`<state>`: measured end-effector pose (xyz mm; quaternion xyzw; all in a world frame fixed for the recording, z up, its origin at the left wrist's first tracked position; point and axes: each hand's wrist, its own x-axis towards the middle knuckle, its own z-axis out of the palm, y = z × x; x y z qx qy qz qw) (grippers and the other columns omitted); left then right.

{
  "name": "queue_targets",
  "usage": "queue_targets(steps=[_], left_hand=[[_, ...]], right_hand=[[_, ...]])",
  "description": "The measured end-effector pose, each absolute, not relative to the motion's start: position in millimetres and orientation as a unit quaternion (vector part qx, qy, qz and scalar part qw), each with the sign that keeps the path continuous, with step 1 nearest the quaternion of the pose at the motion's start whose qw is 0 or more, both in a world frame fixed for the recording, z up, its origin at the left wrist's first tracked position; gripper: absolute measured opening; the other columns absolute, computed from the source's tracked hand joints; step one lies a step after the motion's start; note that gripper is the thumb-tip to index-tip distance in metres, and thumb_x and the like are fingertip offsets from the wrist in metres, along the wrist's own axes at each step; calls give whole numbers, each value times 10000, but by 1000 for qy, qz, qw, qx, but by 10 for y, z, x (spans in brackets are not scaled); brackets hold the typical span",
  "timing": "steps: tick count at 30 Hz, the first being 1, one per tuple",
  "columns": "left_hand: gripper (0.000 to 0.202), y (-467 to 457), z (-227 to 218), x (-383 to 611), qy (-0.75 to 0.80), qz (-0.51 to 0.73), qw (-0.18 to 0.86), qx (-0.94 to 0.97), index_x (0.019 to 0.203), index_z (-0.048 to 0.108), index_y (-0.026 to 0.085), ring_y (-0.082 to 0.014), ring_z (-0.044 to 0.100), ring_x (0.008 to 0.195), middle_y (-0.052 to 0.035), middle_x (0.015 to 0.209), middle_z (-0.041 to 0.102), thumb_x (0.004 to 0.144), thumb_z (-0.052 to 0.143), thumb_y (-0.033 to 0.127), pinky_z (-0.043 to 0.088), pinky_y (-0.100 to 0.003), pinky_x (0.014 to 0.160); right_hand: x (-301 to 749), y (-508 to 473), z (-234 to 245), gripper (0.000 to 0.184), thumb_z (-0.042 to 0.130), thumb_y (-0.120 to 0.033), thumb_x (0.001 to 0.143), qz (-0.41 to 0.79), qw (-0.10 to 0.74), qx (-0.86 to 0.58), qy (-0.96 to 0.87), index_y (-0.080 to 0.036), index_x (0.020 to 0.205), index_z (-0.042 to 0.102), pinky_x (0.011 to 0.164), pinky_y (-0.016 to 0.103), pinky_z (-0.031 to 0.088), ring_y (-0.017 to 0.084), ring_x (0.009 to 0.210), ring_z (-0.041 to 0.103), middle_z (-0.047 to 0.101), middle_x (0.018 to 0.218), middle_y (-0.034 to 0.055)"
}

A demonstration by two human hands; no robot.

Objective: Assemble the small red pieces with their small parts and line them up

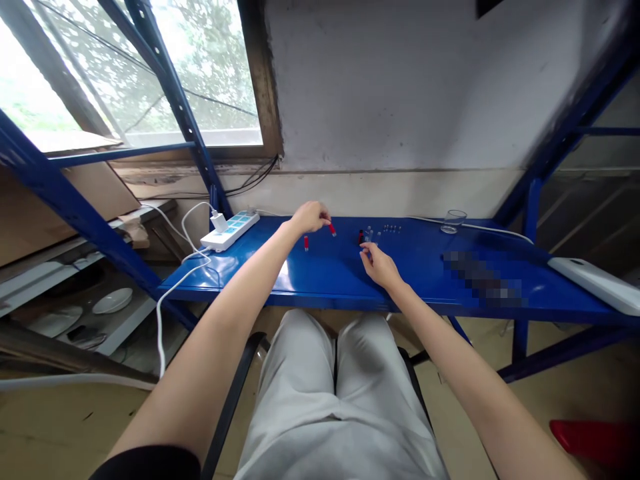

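My left hand (311,217) reaches over the blue tabletop (250,267), thumb and fingers pinched on a small red tube (332,229) with a pale lower end. A similar red tube (307,244) stands upright just left of it. My right hand (381,265) is near the table's middle, thumb and forefinger slightly apart with nothing visible between them. Just beyond its fingertips are a dark red tube (361,237) and several small clear vials (369,234). Farther back, several tiny pale pieces (393,228) are lined up. What exactly these pieces are is too small to tell.
A white power strip (231,231) with a plugged-in charger and cable lies at the left end. At the back right stands a clear glass (453,221). A blurred dark object (480,277) and a white device (597,283) occupy the right. Blue posts (173,93) frame the table.
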<state>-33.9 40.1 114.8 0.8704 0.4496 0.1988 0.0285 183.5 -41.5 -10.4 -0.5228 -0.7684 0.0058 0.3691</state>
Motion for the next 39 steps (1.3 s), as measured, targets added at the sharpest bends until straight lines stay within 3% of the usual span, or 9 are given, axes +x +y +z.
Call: queue_targets(steps=[4,10,25,39], left_hand=[[174,490,1102,-461,478,84,-49,873,838,712,186,-230,550,953,-73,954,652,694,617,209,372,-344,855],[155,502,828,-508,514,51,-55,855,815,703,194,-272,472,1057,-87,1032,622,701,600,204,302,-417,912],[155,497,780,-525,519,66,-63,850,729,683,171,-269,483,1002,-104,973,627,681,552,104,288,-409,882],[177,451,844,-488,533,20,-48,844,821,695,175,-272,499,1008,-114,1005,631,705,561,184,296,-444,914]], right_hand=[[1834,-425,-90,307,329,-332,896,-4,353,-527,-773,-193,1091,521,550,267,425,185,684,603,649,925,95],[1836,-400,-115,270,341,-282,888,-14,355,-528,-772,-196,1051,538,578,258,424,176,701,606,656,904,74],[1835,-406,-108,266,336,-269,882,-3,344,-530,-775,-195,1030,544,563,253,404,175,693,599,650,867,70],[1825,-416,-99,261,343,-258,872,-4,347,-536,-769,-200,1021,550,577,258,400,177,691,594,651,858,64]])
